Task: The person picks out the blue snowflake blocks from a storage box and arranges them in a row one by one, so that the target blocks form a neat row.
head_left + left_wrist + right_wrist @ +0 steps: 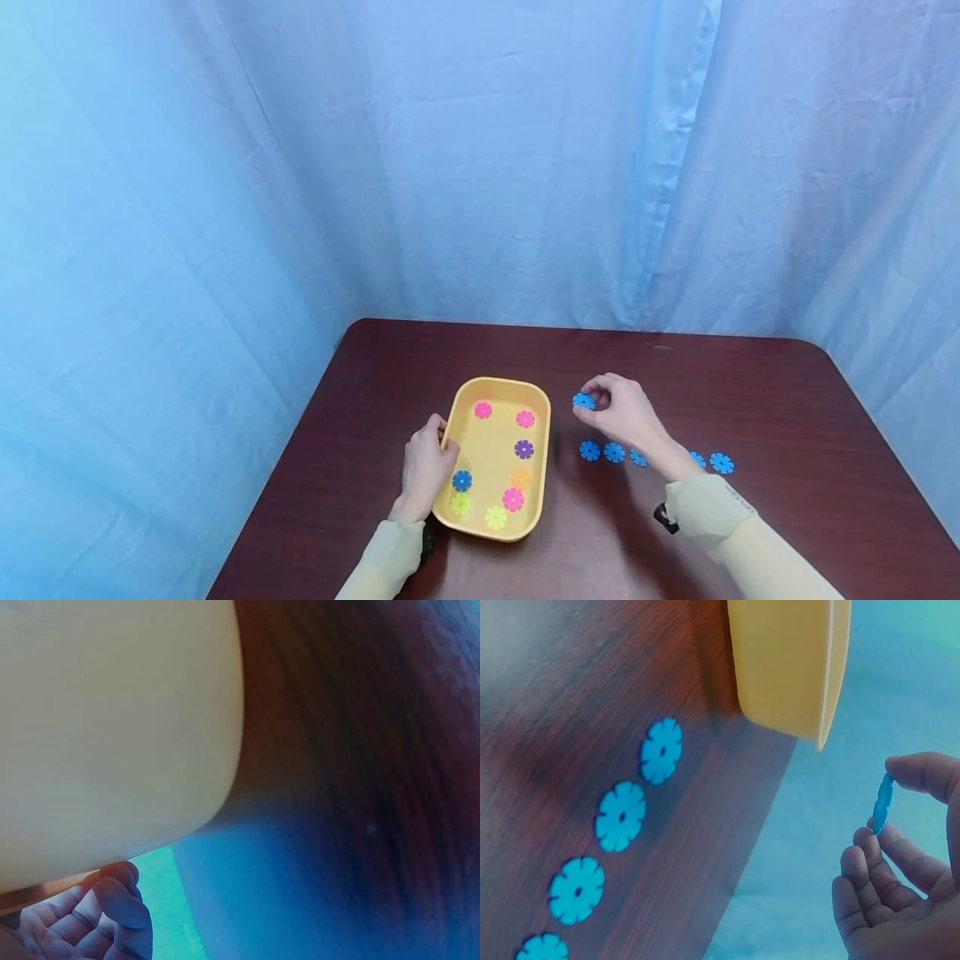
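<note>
Here we see the left hand (424, 467) at the left rim of the yellow tray (459, 398), its fingers curled over the edge and gripping it; the left wrist view shows those fingertips (112, 900) bent under the tray's pale wall. The tray sits on the dark wooden table (787, 400), left of centre, and in it lie flower-shaped plastic discs: two pink ones at the far end, a purple one, an orange one, a blue disc (462, 481) near the left hand, then a lime, a pink and a yellow one at the near end. Just right of the tray's far corner, the right hand (626, 410) pinches a blue flower disc (583, 401) between thumb and fingertips, held above the table, the other fingers loosely curled. Nearer to us, a row of blue discs (613, 452) lies flat on the table, running rightward and partly hidden under the right forearm. Pale blue curtains (480, 167) hang behind.
</note>
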`<state>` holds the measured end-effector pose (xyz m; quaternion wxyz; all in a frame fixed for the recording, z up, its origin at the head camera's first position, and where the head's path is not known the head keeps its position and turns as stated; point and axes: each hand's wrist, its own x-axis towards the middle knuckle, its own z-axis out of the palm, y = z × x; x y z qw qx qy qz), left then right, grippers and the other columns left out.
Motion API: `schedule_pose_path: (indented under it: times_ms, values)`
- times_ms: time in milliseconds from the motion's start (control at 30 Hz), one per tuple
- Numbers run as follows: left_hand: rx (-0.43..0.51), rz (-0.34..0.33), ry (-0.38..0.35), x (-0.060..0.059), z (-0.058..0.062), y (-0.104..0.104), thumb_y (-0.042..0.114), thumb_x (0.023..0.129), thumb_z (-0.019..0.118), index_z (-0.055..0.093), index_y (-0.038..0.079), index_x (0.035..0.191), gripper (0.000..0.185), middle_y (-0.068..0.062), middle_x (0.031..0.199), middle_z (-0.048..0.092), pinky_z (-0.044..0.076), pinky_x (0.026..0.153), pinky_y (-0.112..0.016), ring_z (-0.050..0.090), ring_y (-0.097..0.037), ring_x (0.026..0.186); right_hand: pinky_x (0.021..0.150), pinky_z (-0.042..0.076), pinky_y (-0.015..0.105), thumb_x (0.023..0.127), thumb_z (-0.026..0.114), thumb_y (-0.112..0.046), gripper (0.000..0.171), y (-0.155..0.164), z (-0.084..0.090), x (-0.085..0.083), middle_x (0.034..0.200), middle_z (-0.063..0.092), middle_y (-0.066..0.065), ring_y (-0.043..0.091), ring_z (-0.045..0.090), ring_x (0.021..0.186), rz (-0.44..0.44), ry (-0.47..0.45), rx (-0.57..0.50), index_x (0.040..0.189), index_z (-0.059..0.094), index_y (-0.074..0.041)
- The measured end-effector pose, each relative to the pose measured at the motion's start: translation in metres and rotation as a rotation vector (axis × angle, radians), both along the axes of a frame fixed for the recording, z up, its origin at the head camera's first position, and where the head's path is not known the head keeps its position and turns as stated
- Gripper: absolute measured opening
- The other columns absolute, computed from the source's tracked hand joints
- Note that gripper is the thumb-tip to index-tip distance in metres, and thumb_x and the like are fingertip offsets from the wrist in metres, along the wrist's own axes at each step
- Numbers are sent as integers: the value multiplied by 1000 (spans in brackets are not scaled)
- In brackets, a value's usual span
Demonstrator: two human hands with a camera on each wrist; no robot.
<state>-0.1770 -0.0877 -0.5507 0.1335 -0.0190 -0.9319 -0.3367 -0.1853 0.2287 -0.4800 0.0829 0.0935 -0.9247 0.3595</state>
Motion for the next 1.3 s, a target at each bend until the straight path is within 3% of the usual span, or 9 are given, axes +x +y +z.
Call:
schedule_pose_path:
  times_ms: [1300]
  values:
    - [-3,-10,-9,1,3,0,8,73,62,55,12,84,14,4,68,54,40,50,-26,50,-10,54,63,44,34,72,71,-43,43,80,-13,21,82,58,3,18,51,73,-155,-37,47,99,61,-11]
